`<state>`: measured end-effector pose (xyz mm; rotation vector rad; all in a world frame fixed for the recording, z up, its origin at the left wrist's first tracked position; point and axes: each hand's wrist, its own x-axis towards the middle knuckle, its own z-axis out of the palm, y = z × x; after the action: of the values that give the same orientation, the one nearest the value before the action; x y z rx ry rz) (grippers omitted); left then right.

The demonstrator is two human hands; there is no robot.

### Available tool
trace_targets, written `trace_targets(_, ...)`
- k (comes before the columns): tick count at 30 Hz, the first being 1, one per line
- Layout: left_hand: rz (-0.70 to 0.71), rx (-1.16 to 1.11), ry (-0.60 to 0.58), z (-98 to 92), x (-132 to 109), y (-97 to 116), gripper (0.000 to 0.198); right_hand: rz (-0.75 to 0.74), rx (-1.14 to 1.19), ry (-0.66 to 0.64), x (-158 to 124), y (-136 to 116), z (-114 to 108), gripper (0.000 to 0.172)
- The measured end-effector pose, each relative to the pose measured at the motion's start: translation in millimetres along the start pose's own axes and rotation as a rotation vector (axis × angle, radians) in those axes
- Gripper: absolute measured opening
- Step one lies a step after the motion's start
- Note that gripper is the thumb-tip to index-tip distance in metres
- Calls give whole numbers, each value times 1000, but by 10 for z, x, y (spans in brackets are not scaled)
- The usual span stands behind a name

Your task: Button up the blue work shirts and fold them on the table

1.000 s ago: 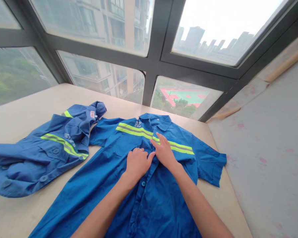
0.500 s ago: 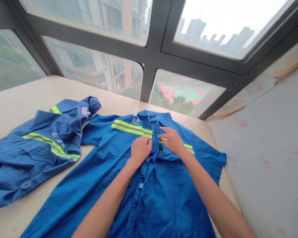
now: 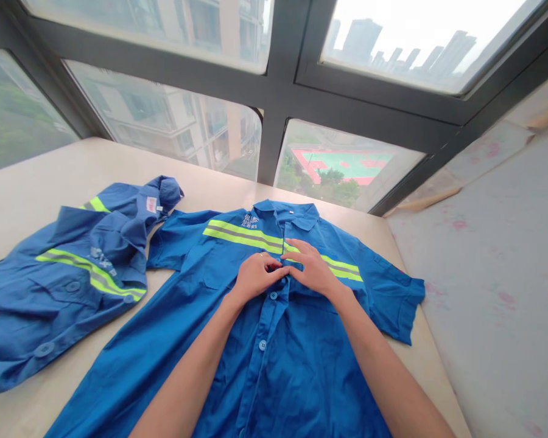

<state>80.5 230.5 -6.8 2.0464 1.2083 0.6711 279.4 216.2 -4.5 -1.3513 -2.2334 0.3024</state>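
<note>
A blue short-sleeved work shirt (image 3: pixel 173 328) with yellow-and-grey reflective stripes lies face up, its collar toward the window. At the front placket, chest high, my left hand (image 3: pixel 259 275) and my right hand (image 3: pixel 311 267) meet, thumbs almost touching. Both have their fingers curled and pinch the placket's edges just below the stripe. Whatever button lies between the fingertips is hidden. Below the hands a button (image 3: pixel 273 295) and another button (image 3: pixel 262 345) show on the placket.
A second blue work shirt (image 3: pixel 41 292) with the same stripes lies crumpled at the left on the pale ledge (image 3: pixel 119 159). Grey-framed windows (image 3: pixel 274 97) rise behind. A flower-patterned wall (image 3: pixel 497 304) borders the right side.
My right hand has come down and left to meet the left hand, which shifted slightly. The right side of the placket now lies closer to the left side, and its stripe shows more fully.
</note>
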Motion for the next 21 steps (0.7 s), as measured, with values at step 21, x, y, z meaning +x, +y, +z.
trace_targets(21,-68,105,-3,50,38,-5,27,58,113,-89,-148,-199,83,59)
